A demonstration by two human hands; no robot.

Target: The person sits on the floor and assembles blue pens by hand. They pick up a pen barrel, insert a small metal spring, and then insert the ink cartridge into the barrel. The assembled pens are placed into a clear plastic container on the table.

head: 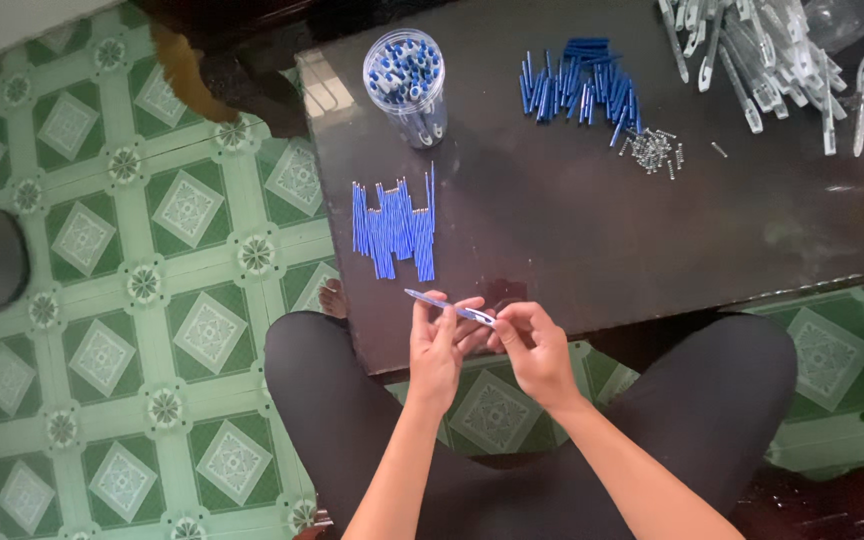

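A slim pen of clear plastic with a blue refill inside (449, 307) is being held level just above the near edge of the dark low counter (592, 230), over the person's lap. It looks very light and stiff, with a smooth, slightly slippery barrel that could crack or come apart if squeezed hard, so it is best taken by the barrel near each end rather than at the thin tip.

The left hand (436, 345) is pinching the pen's middle between thumb and fingertips, its grip pressed close around the barrel. The right hand (535, 350) is closing its grip on the pen's right end, fingertips drawn together there; whether it is pushing or twisting cannot be told.

Just beyond the hands, a row of thin blue refills (394, 228) is lying on the counter. Farther back, a clear round plastic jar packed with finished pens (407, 82) is standing upright. To its right, a loose heap of short blue plastic parts (579, 92) is lying beside a small cluster of metal springs (652, 150), and a pile of clear pen barrels (767, 60) is filling the far right corner.
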